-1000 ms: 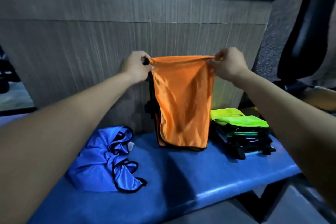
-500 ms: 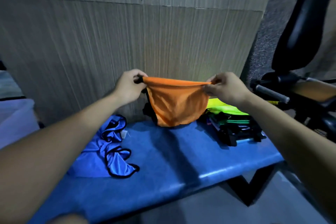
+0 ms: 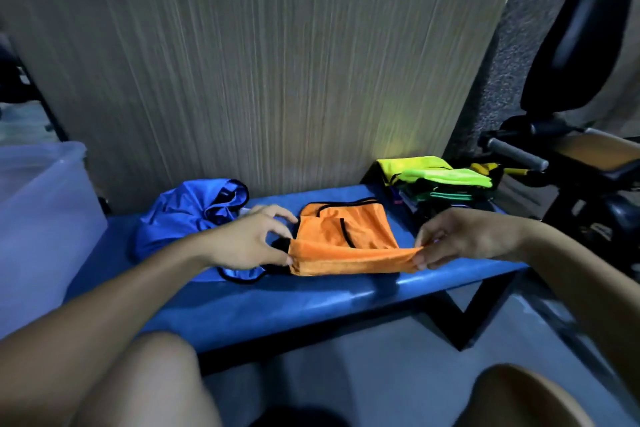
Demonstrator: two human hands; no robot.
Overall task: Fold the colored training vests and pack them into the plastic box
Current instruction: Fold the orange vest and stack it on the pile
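Note:
An orange training vest (image 3: 349, 236) with black trim lies folded on the blue bench (image 3: 311, 302). My left hand (image 3: 249, 239) pinches its near left corner and my right hand (image 3: 457, 239) pinches its near right corner, so the near edge is stretched between them just above the bench. A crumpled blue vest (image 3: 183, 215) lies to the left, partly under my left forearm. A stack of folded vests, neon yellow and green on top (image 3: 436, 177), sits at the bench's right end. The translucent plastic box (image 3: 41, 211) stands at the far left.
A wood-grain panel (image 3: 277, 80) rises right behind the bench. Black gym equipment with a padded seat (image 3: 588, 156) stands to the right. My knees show at the bottom of the view, above a grey floor.
Both hands have lowered the orange vest from hanging upright in the air down onto the bench, where it now lies folded over. The view has tilted down, and the plastic box has come into view.

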